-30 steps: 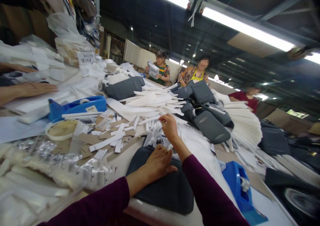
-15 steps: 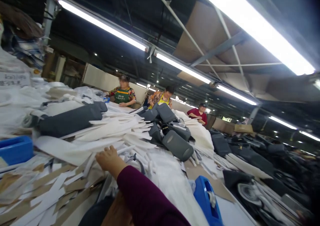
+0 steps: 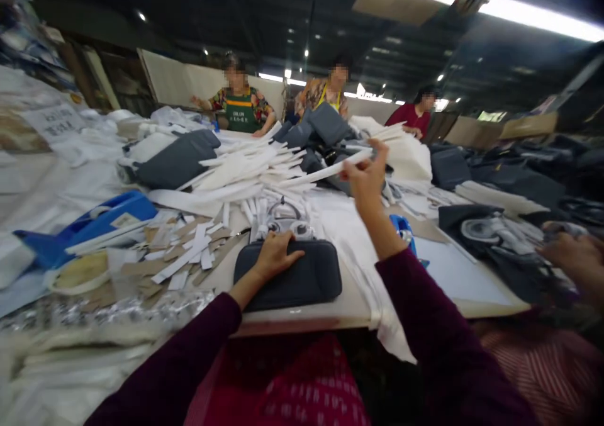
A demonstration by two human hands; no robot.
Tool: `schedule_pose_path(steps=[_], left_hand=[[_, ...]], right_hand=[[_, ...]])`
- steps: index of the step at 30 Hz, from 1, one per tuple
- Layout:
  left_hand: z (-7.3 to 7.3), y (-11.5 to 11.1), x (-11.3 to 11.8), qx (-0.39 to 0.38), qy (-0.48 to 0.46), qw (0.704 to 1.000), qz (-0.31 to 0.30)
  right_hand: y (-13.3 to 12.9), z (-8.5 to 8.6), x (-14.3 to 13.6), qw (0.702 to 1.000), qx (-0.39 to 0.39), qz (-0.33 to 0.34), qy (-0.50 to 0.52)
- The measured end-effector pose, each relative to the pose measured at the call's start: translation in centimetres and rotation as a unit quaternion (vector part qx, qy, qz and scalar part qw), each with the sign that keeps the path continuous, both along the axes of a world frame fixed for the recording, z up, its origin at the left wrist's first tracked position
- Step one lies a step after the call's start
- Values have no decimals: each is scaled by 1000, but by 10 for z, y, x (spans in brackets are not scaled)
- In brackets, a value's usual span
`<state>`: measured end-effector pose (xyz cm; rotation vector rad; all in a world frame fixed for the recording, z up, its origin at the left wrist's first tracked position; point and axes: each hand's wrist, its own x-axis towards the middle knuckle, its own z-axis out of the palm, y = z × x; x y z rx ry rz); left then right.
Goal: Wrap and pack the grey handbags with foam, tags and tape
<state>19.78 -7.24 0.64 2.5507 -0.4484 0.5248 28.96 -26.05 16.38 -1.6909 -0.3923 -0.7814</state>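
Observation:
My left hand [image 3: 276, 256] lies on a dark grey padded case [image 3: 306, 278] at the table's front edge. Its fingers bend over the case's far edge, and the thumb rests on top. Behind that edge, a clear-wrapped bundle with a thin dark cable [image 3: 283, 209] touches the case. Raised to the right, my right hand [image 3: 370, 177] pinches the end of a long white strip [image 3: 333, 169] between thumb and fingers. The strip's other end meets a heap of similar white strips [image 3: 250, 171]; whether it is free of them I cannot tell.
Cardboard and paper scraps [image 3: 189, 250] cover the table at left, beside a blue tape dispenser [image 3: 108, 215]. Another blue dispenser [image 3: 403, 231] stands behind my right forearm. Dark grey cases [image 3: 325, 124] are heaped farther back. Several people work nearby; one hand [image 3: 573, 253] shows at right.
The view has tilted down and levelled. Earlier one purple-sleeved hand reached to the white pile; now both hands show, the left on the case and the right holding a raised white strip.

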Motion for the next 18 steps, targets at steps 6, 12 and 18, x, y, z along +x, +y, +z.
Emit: schedule_pose_path(steps=[6,12,18], left_hand=[[-2,0,1,-17,14,1000,-3],[0,-1,2,-34,15,999,2],[0,0,1,-42,14,999,7]], right_hand=[[-113,-77,-41,985,77,-59,141],[-120,-115,-36,976,64,-130,160],[-124,-127,-23,972,51,-145,177]])
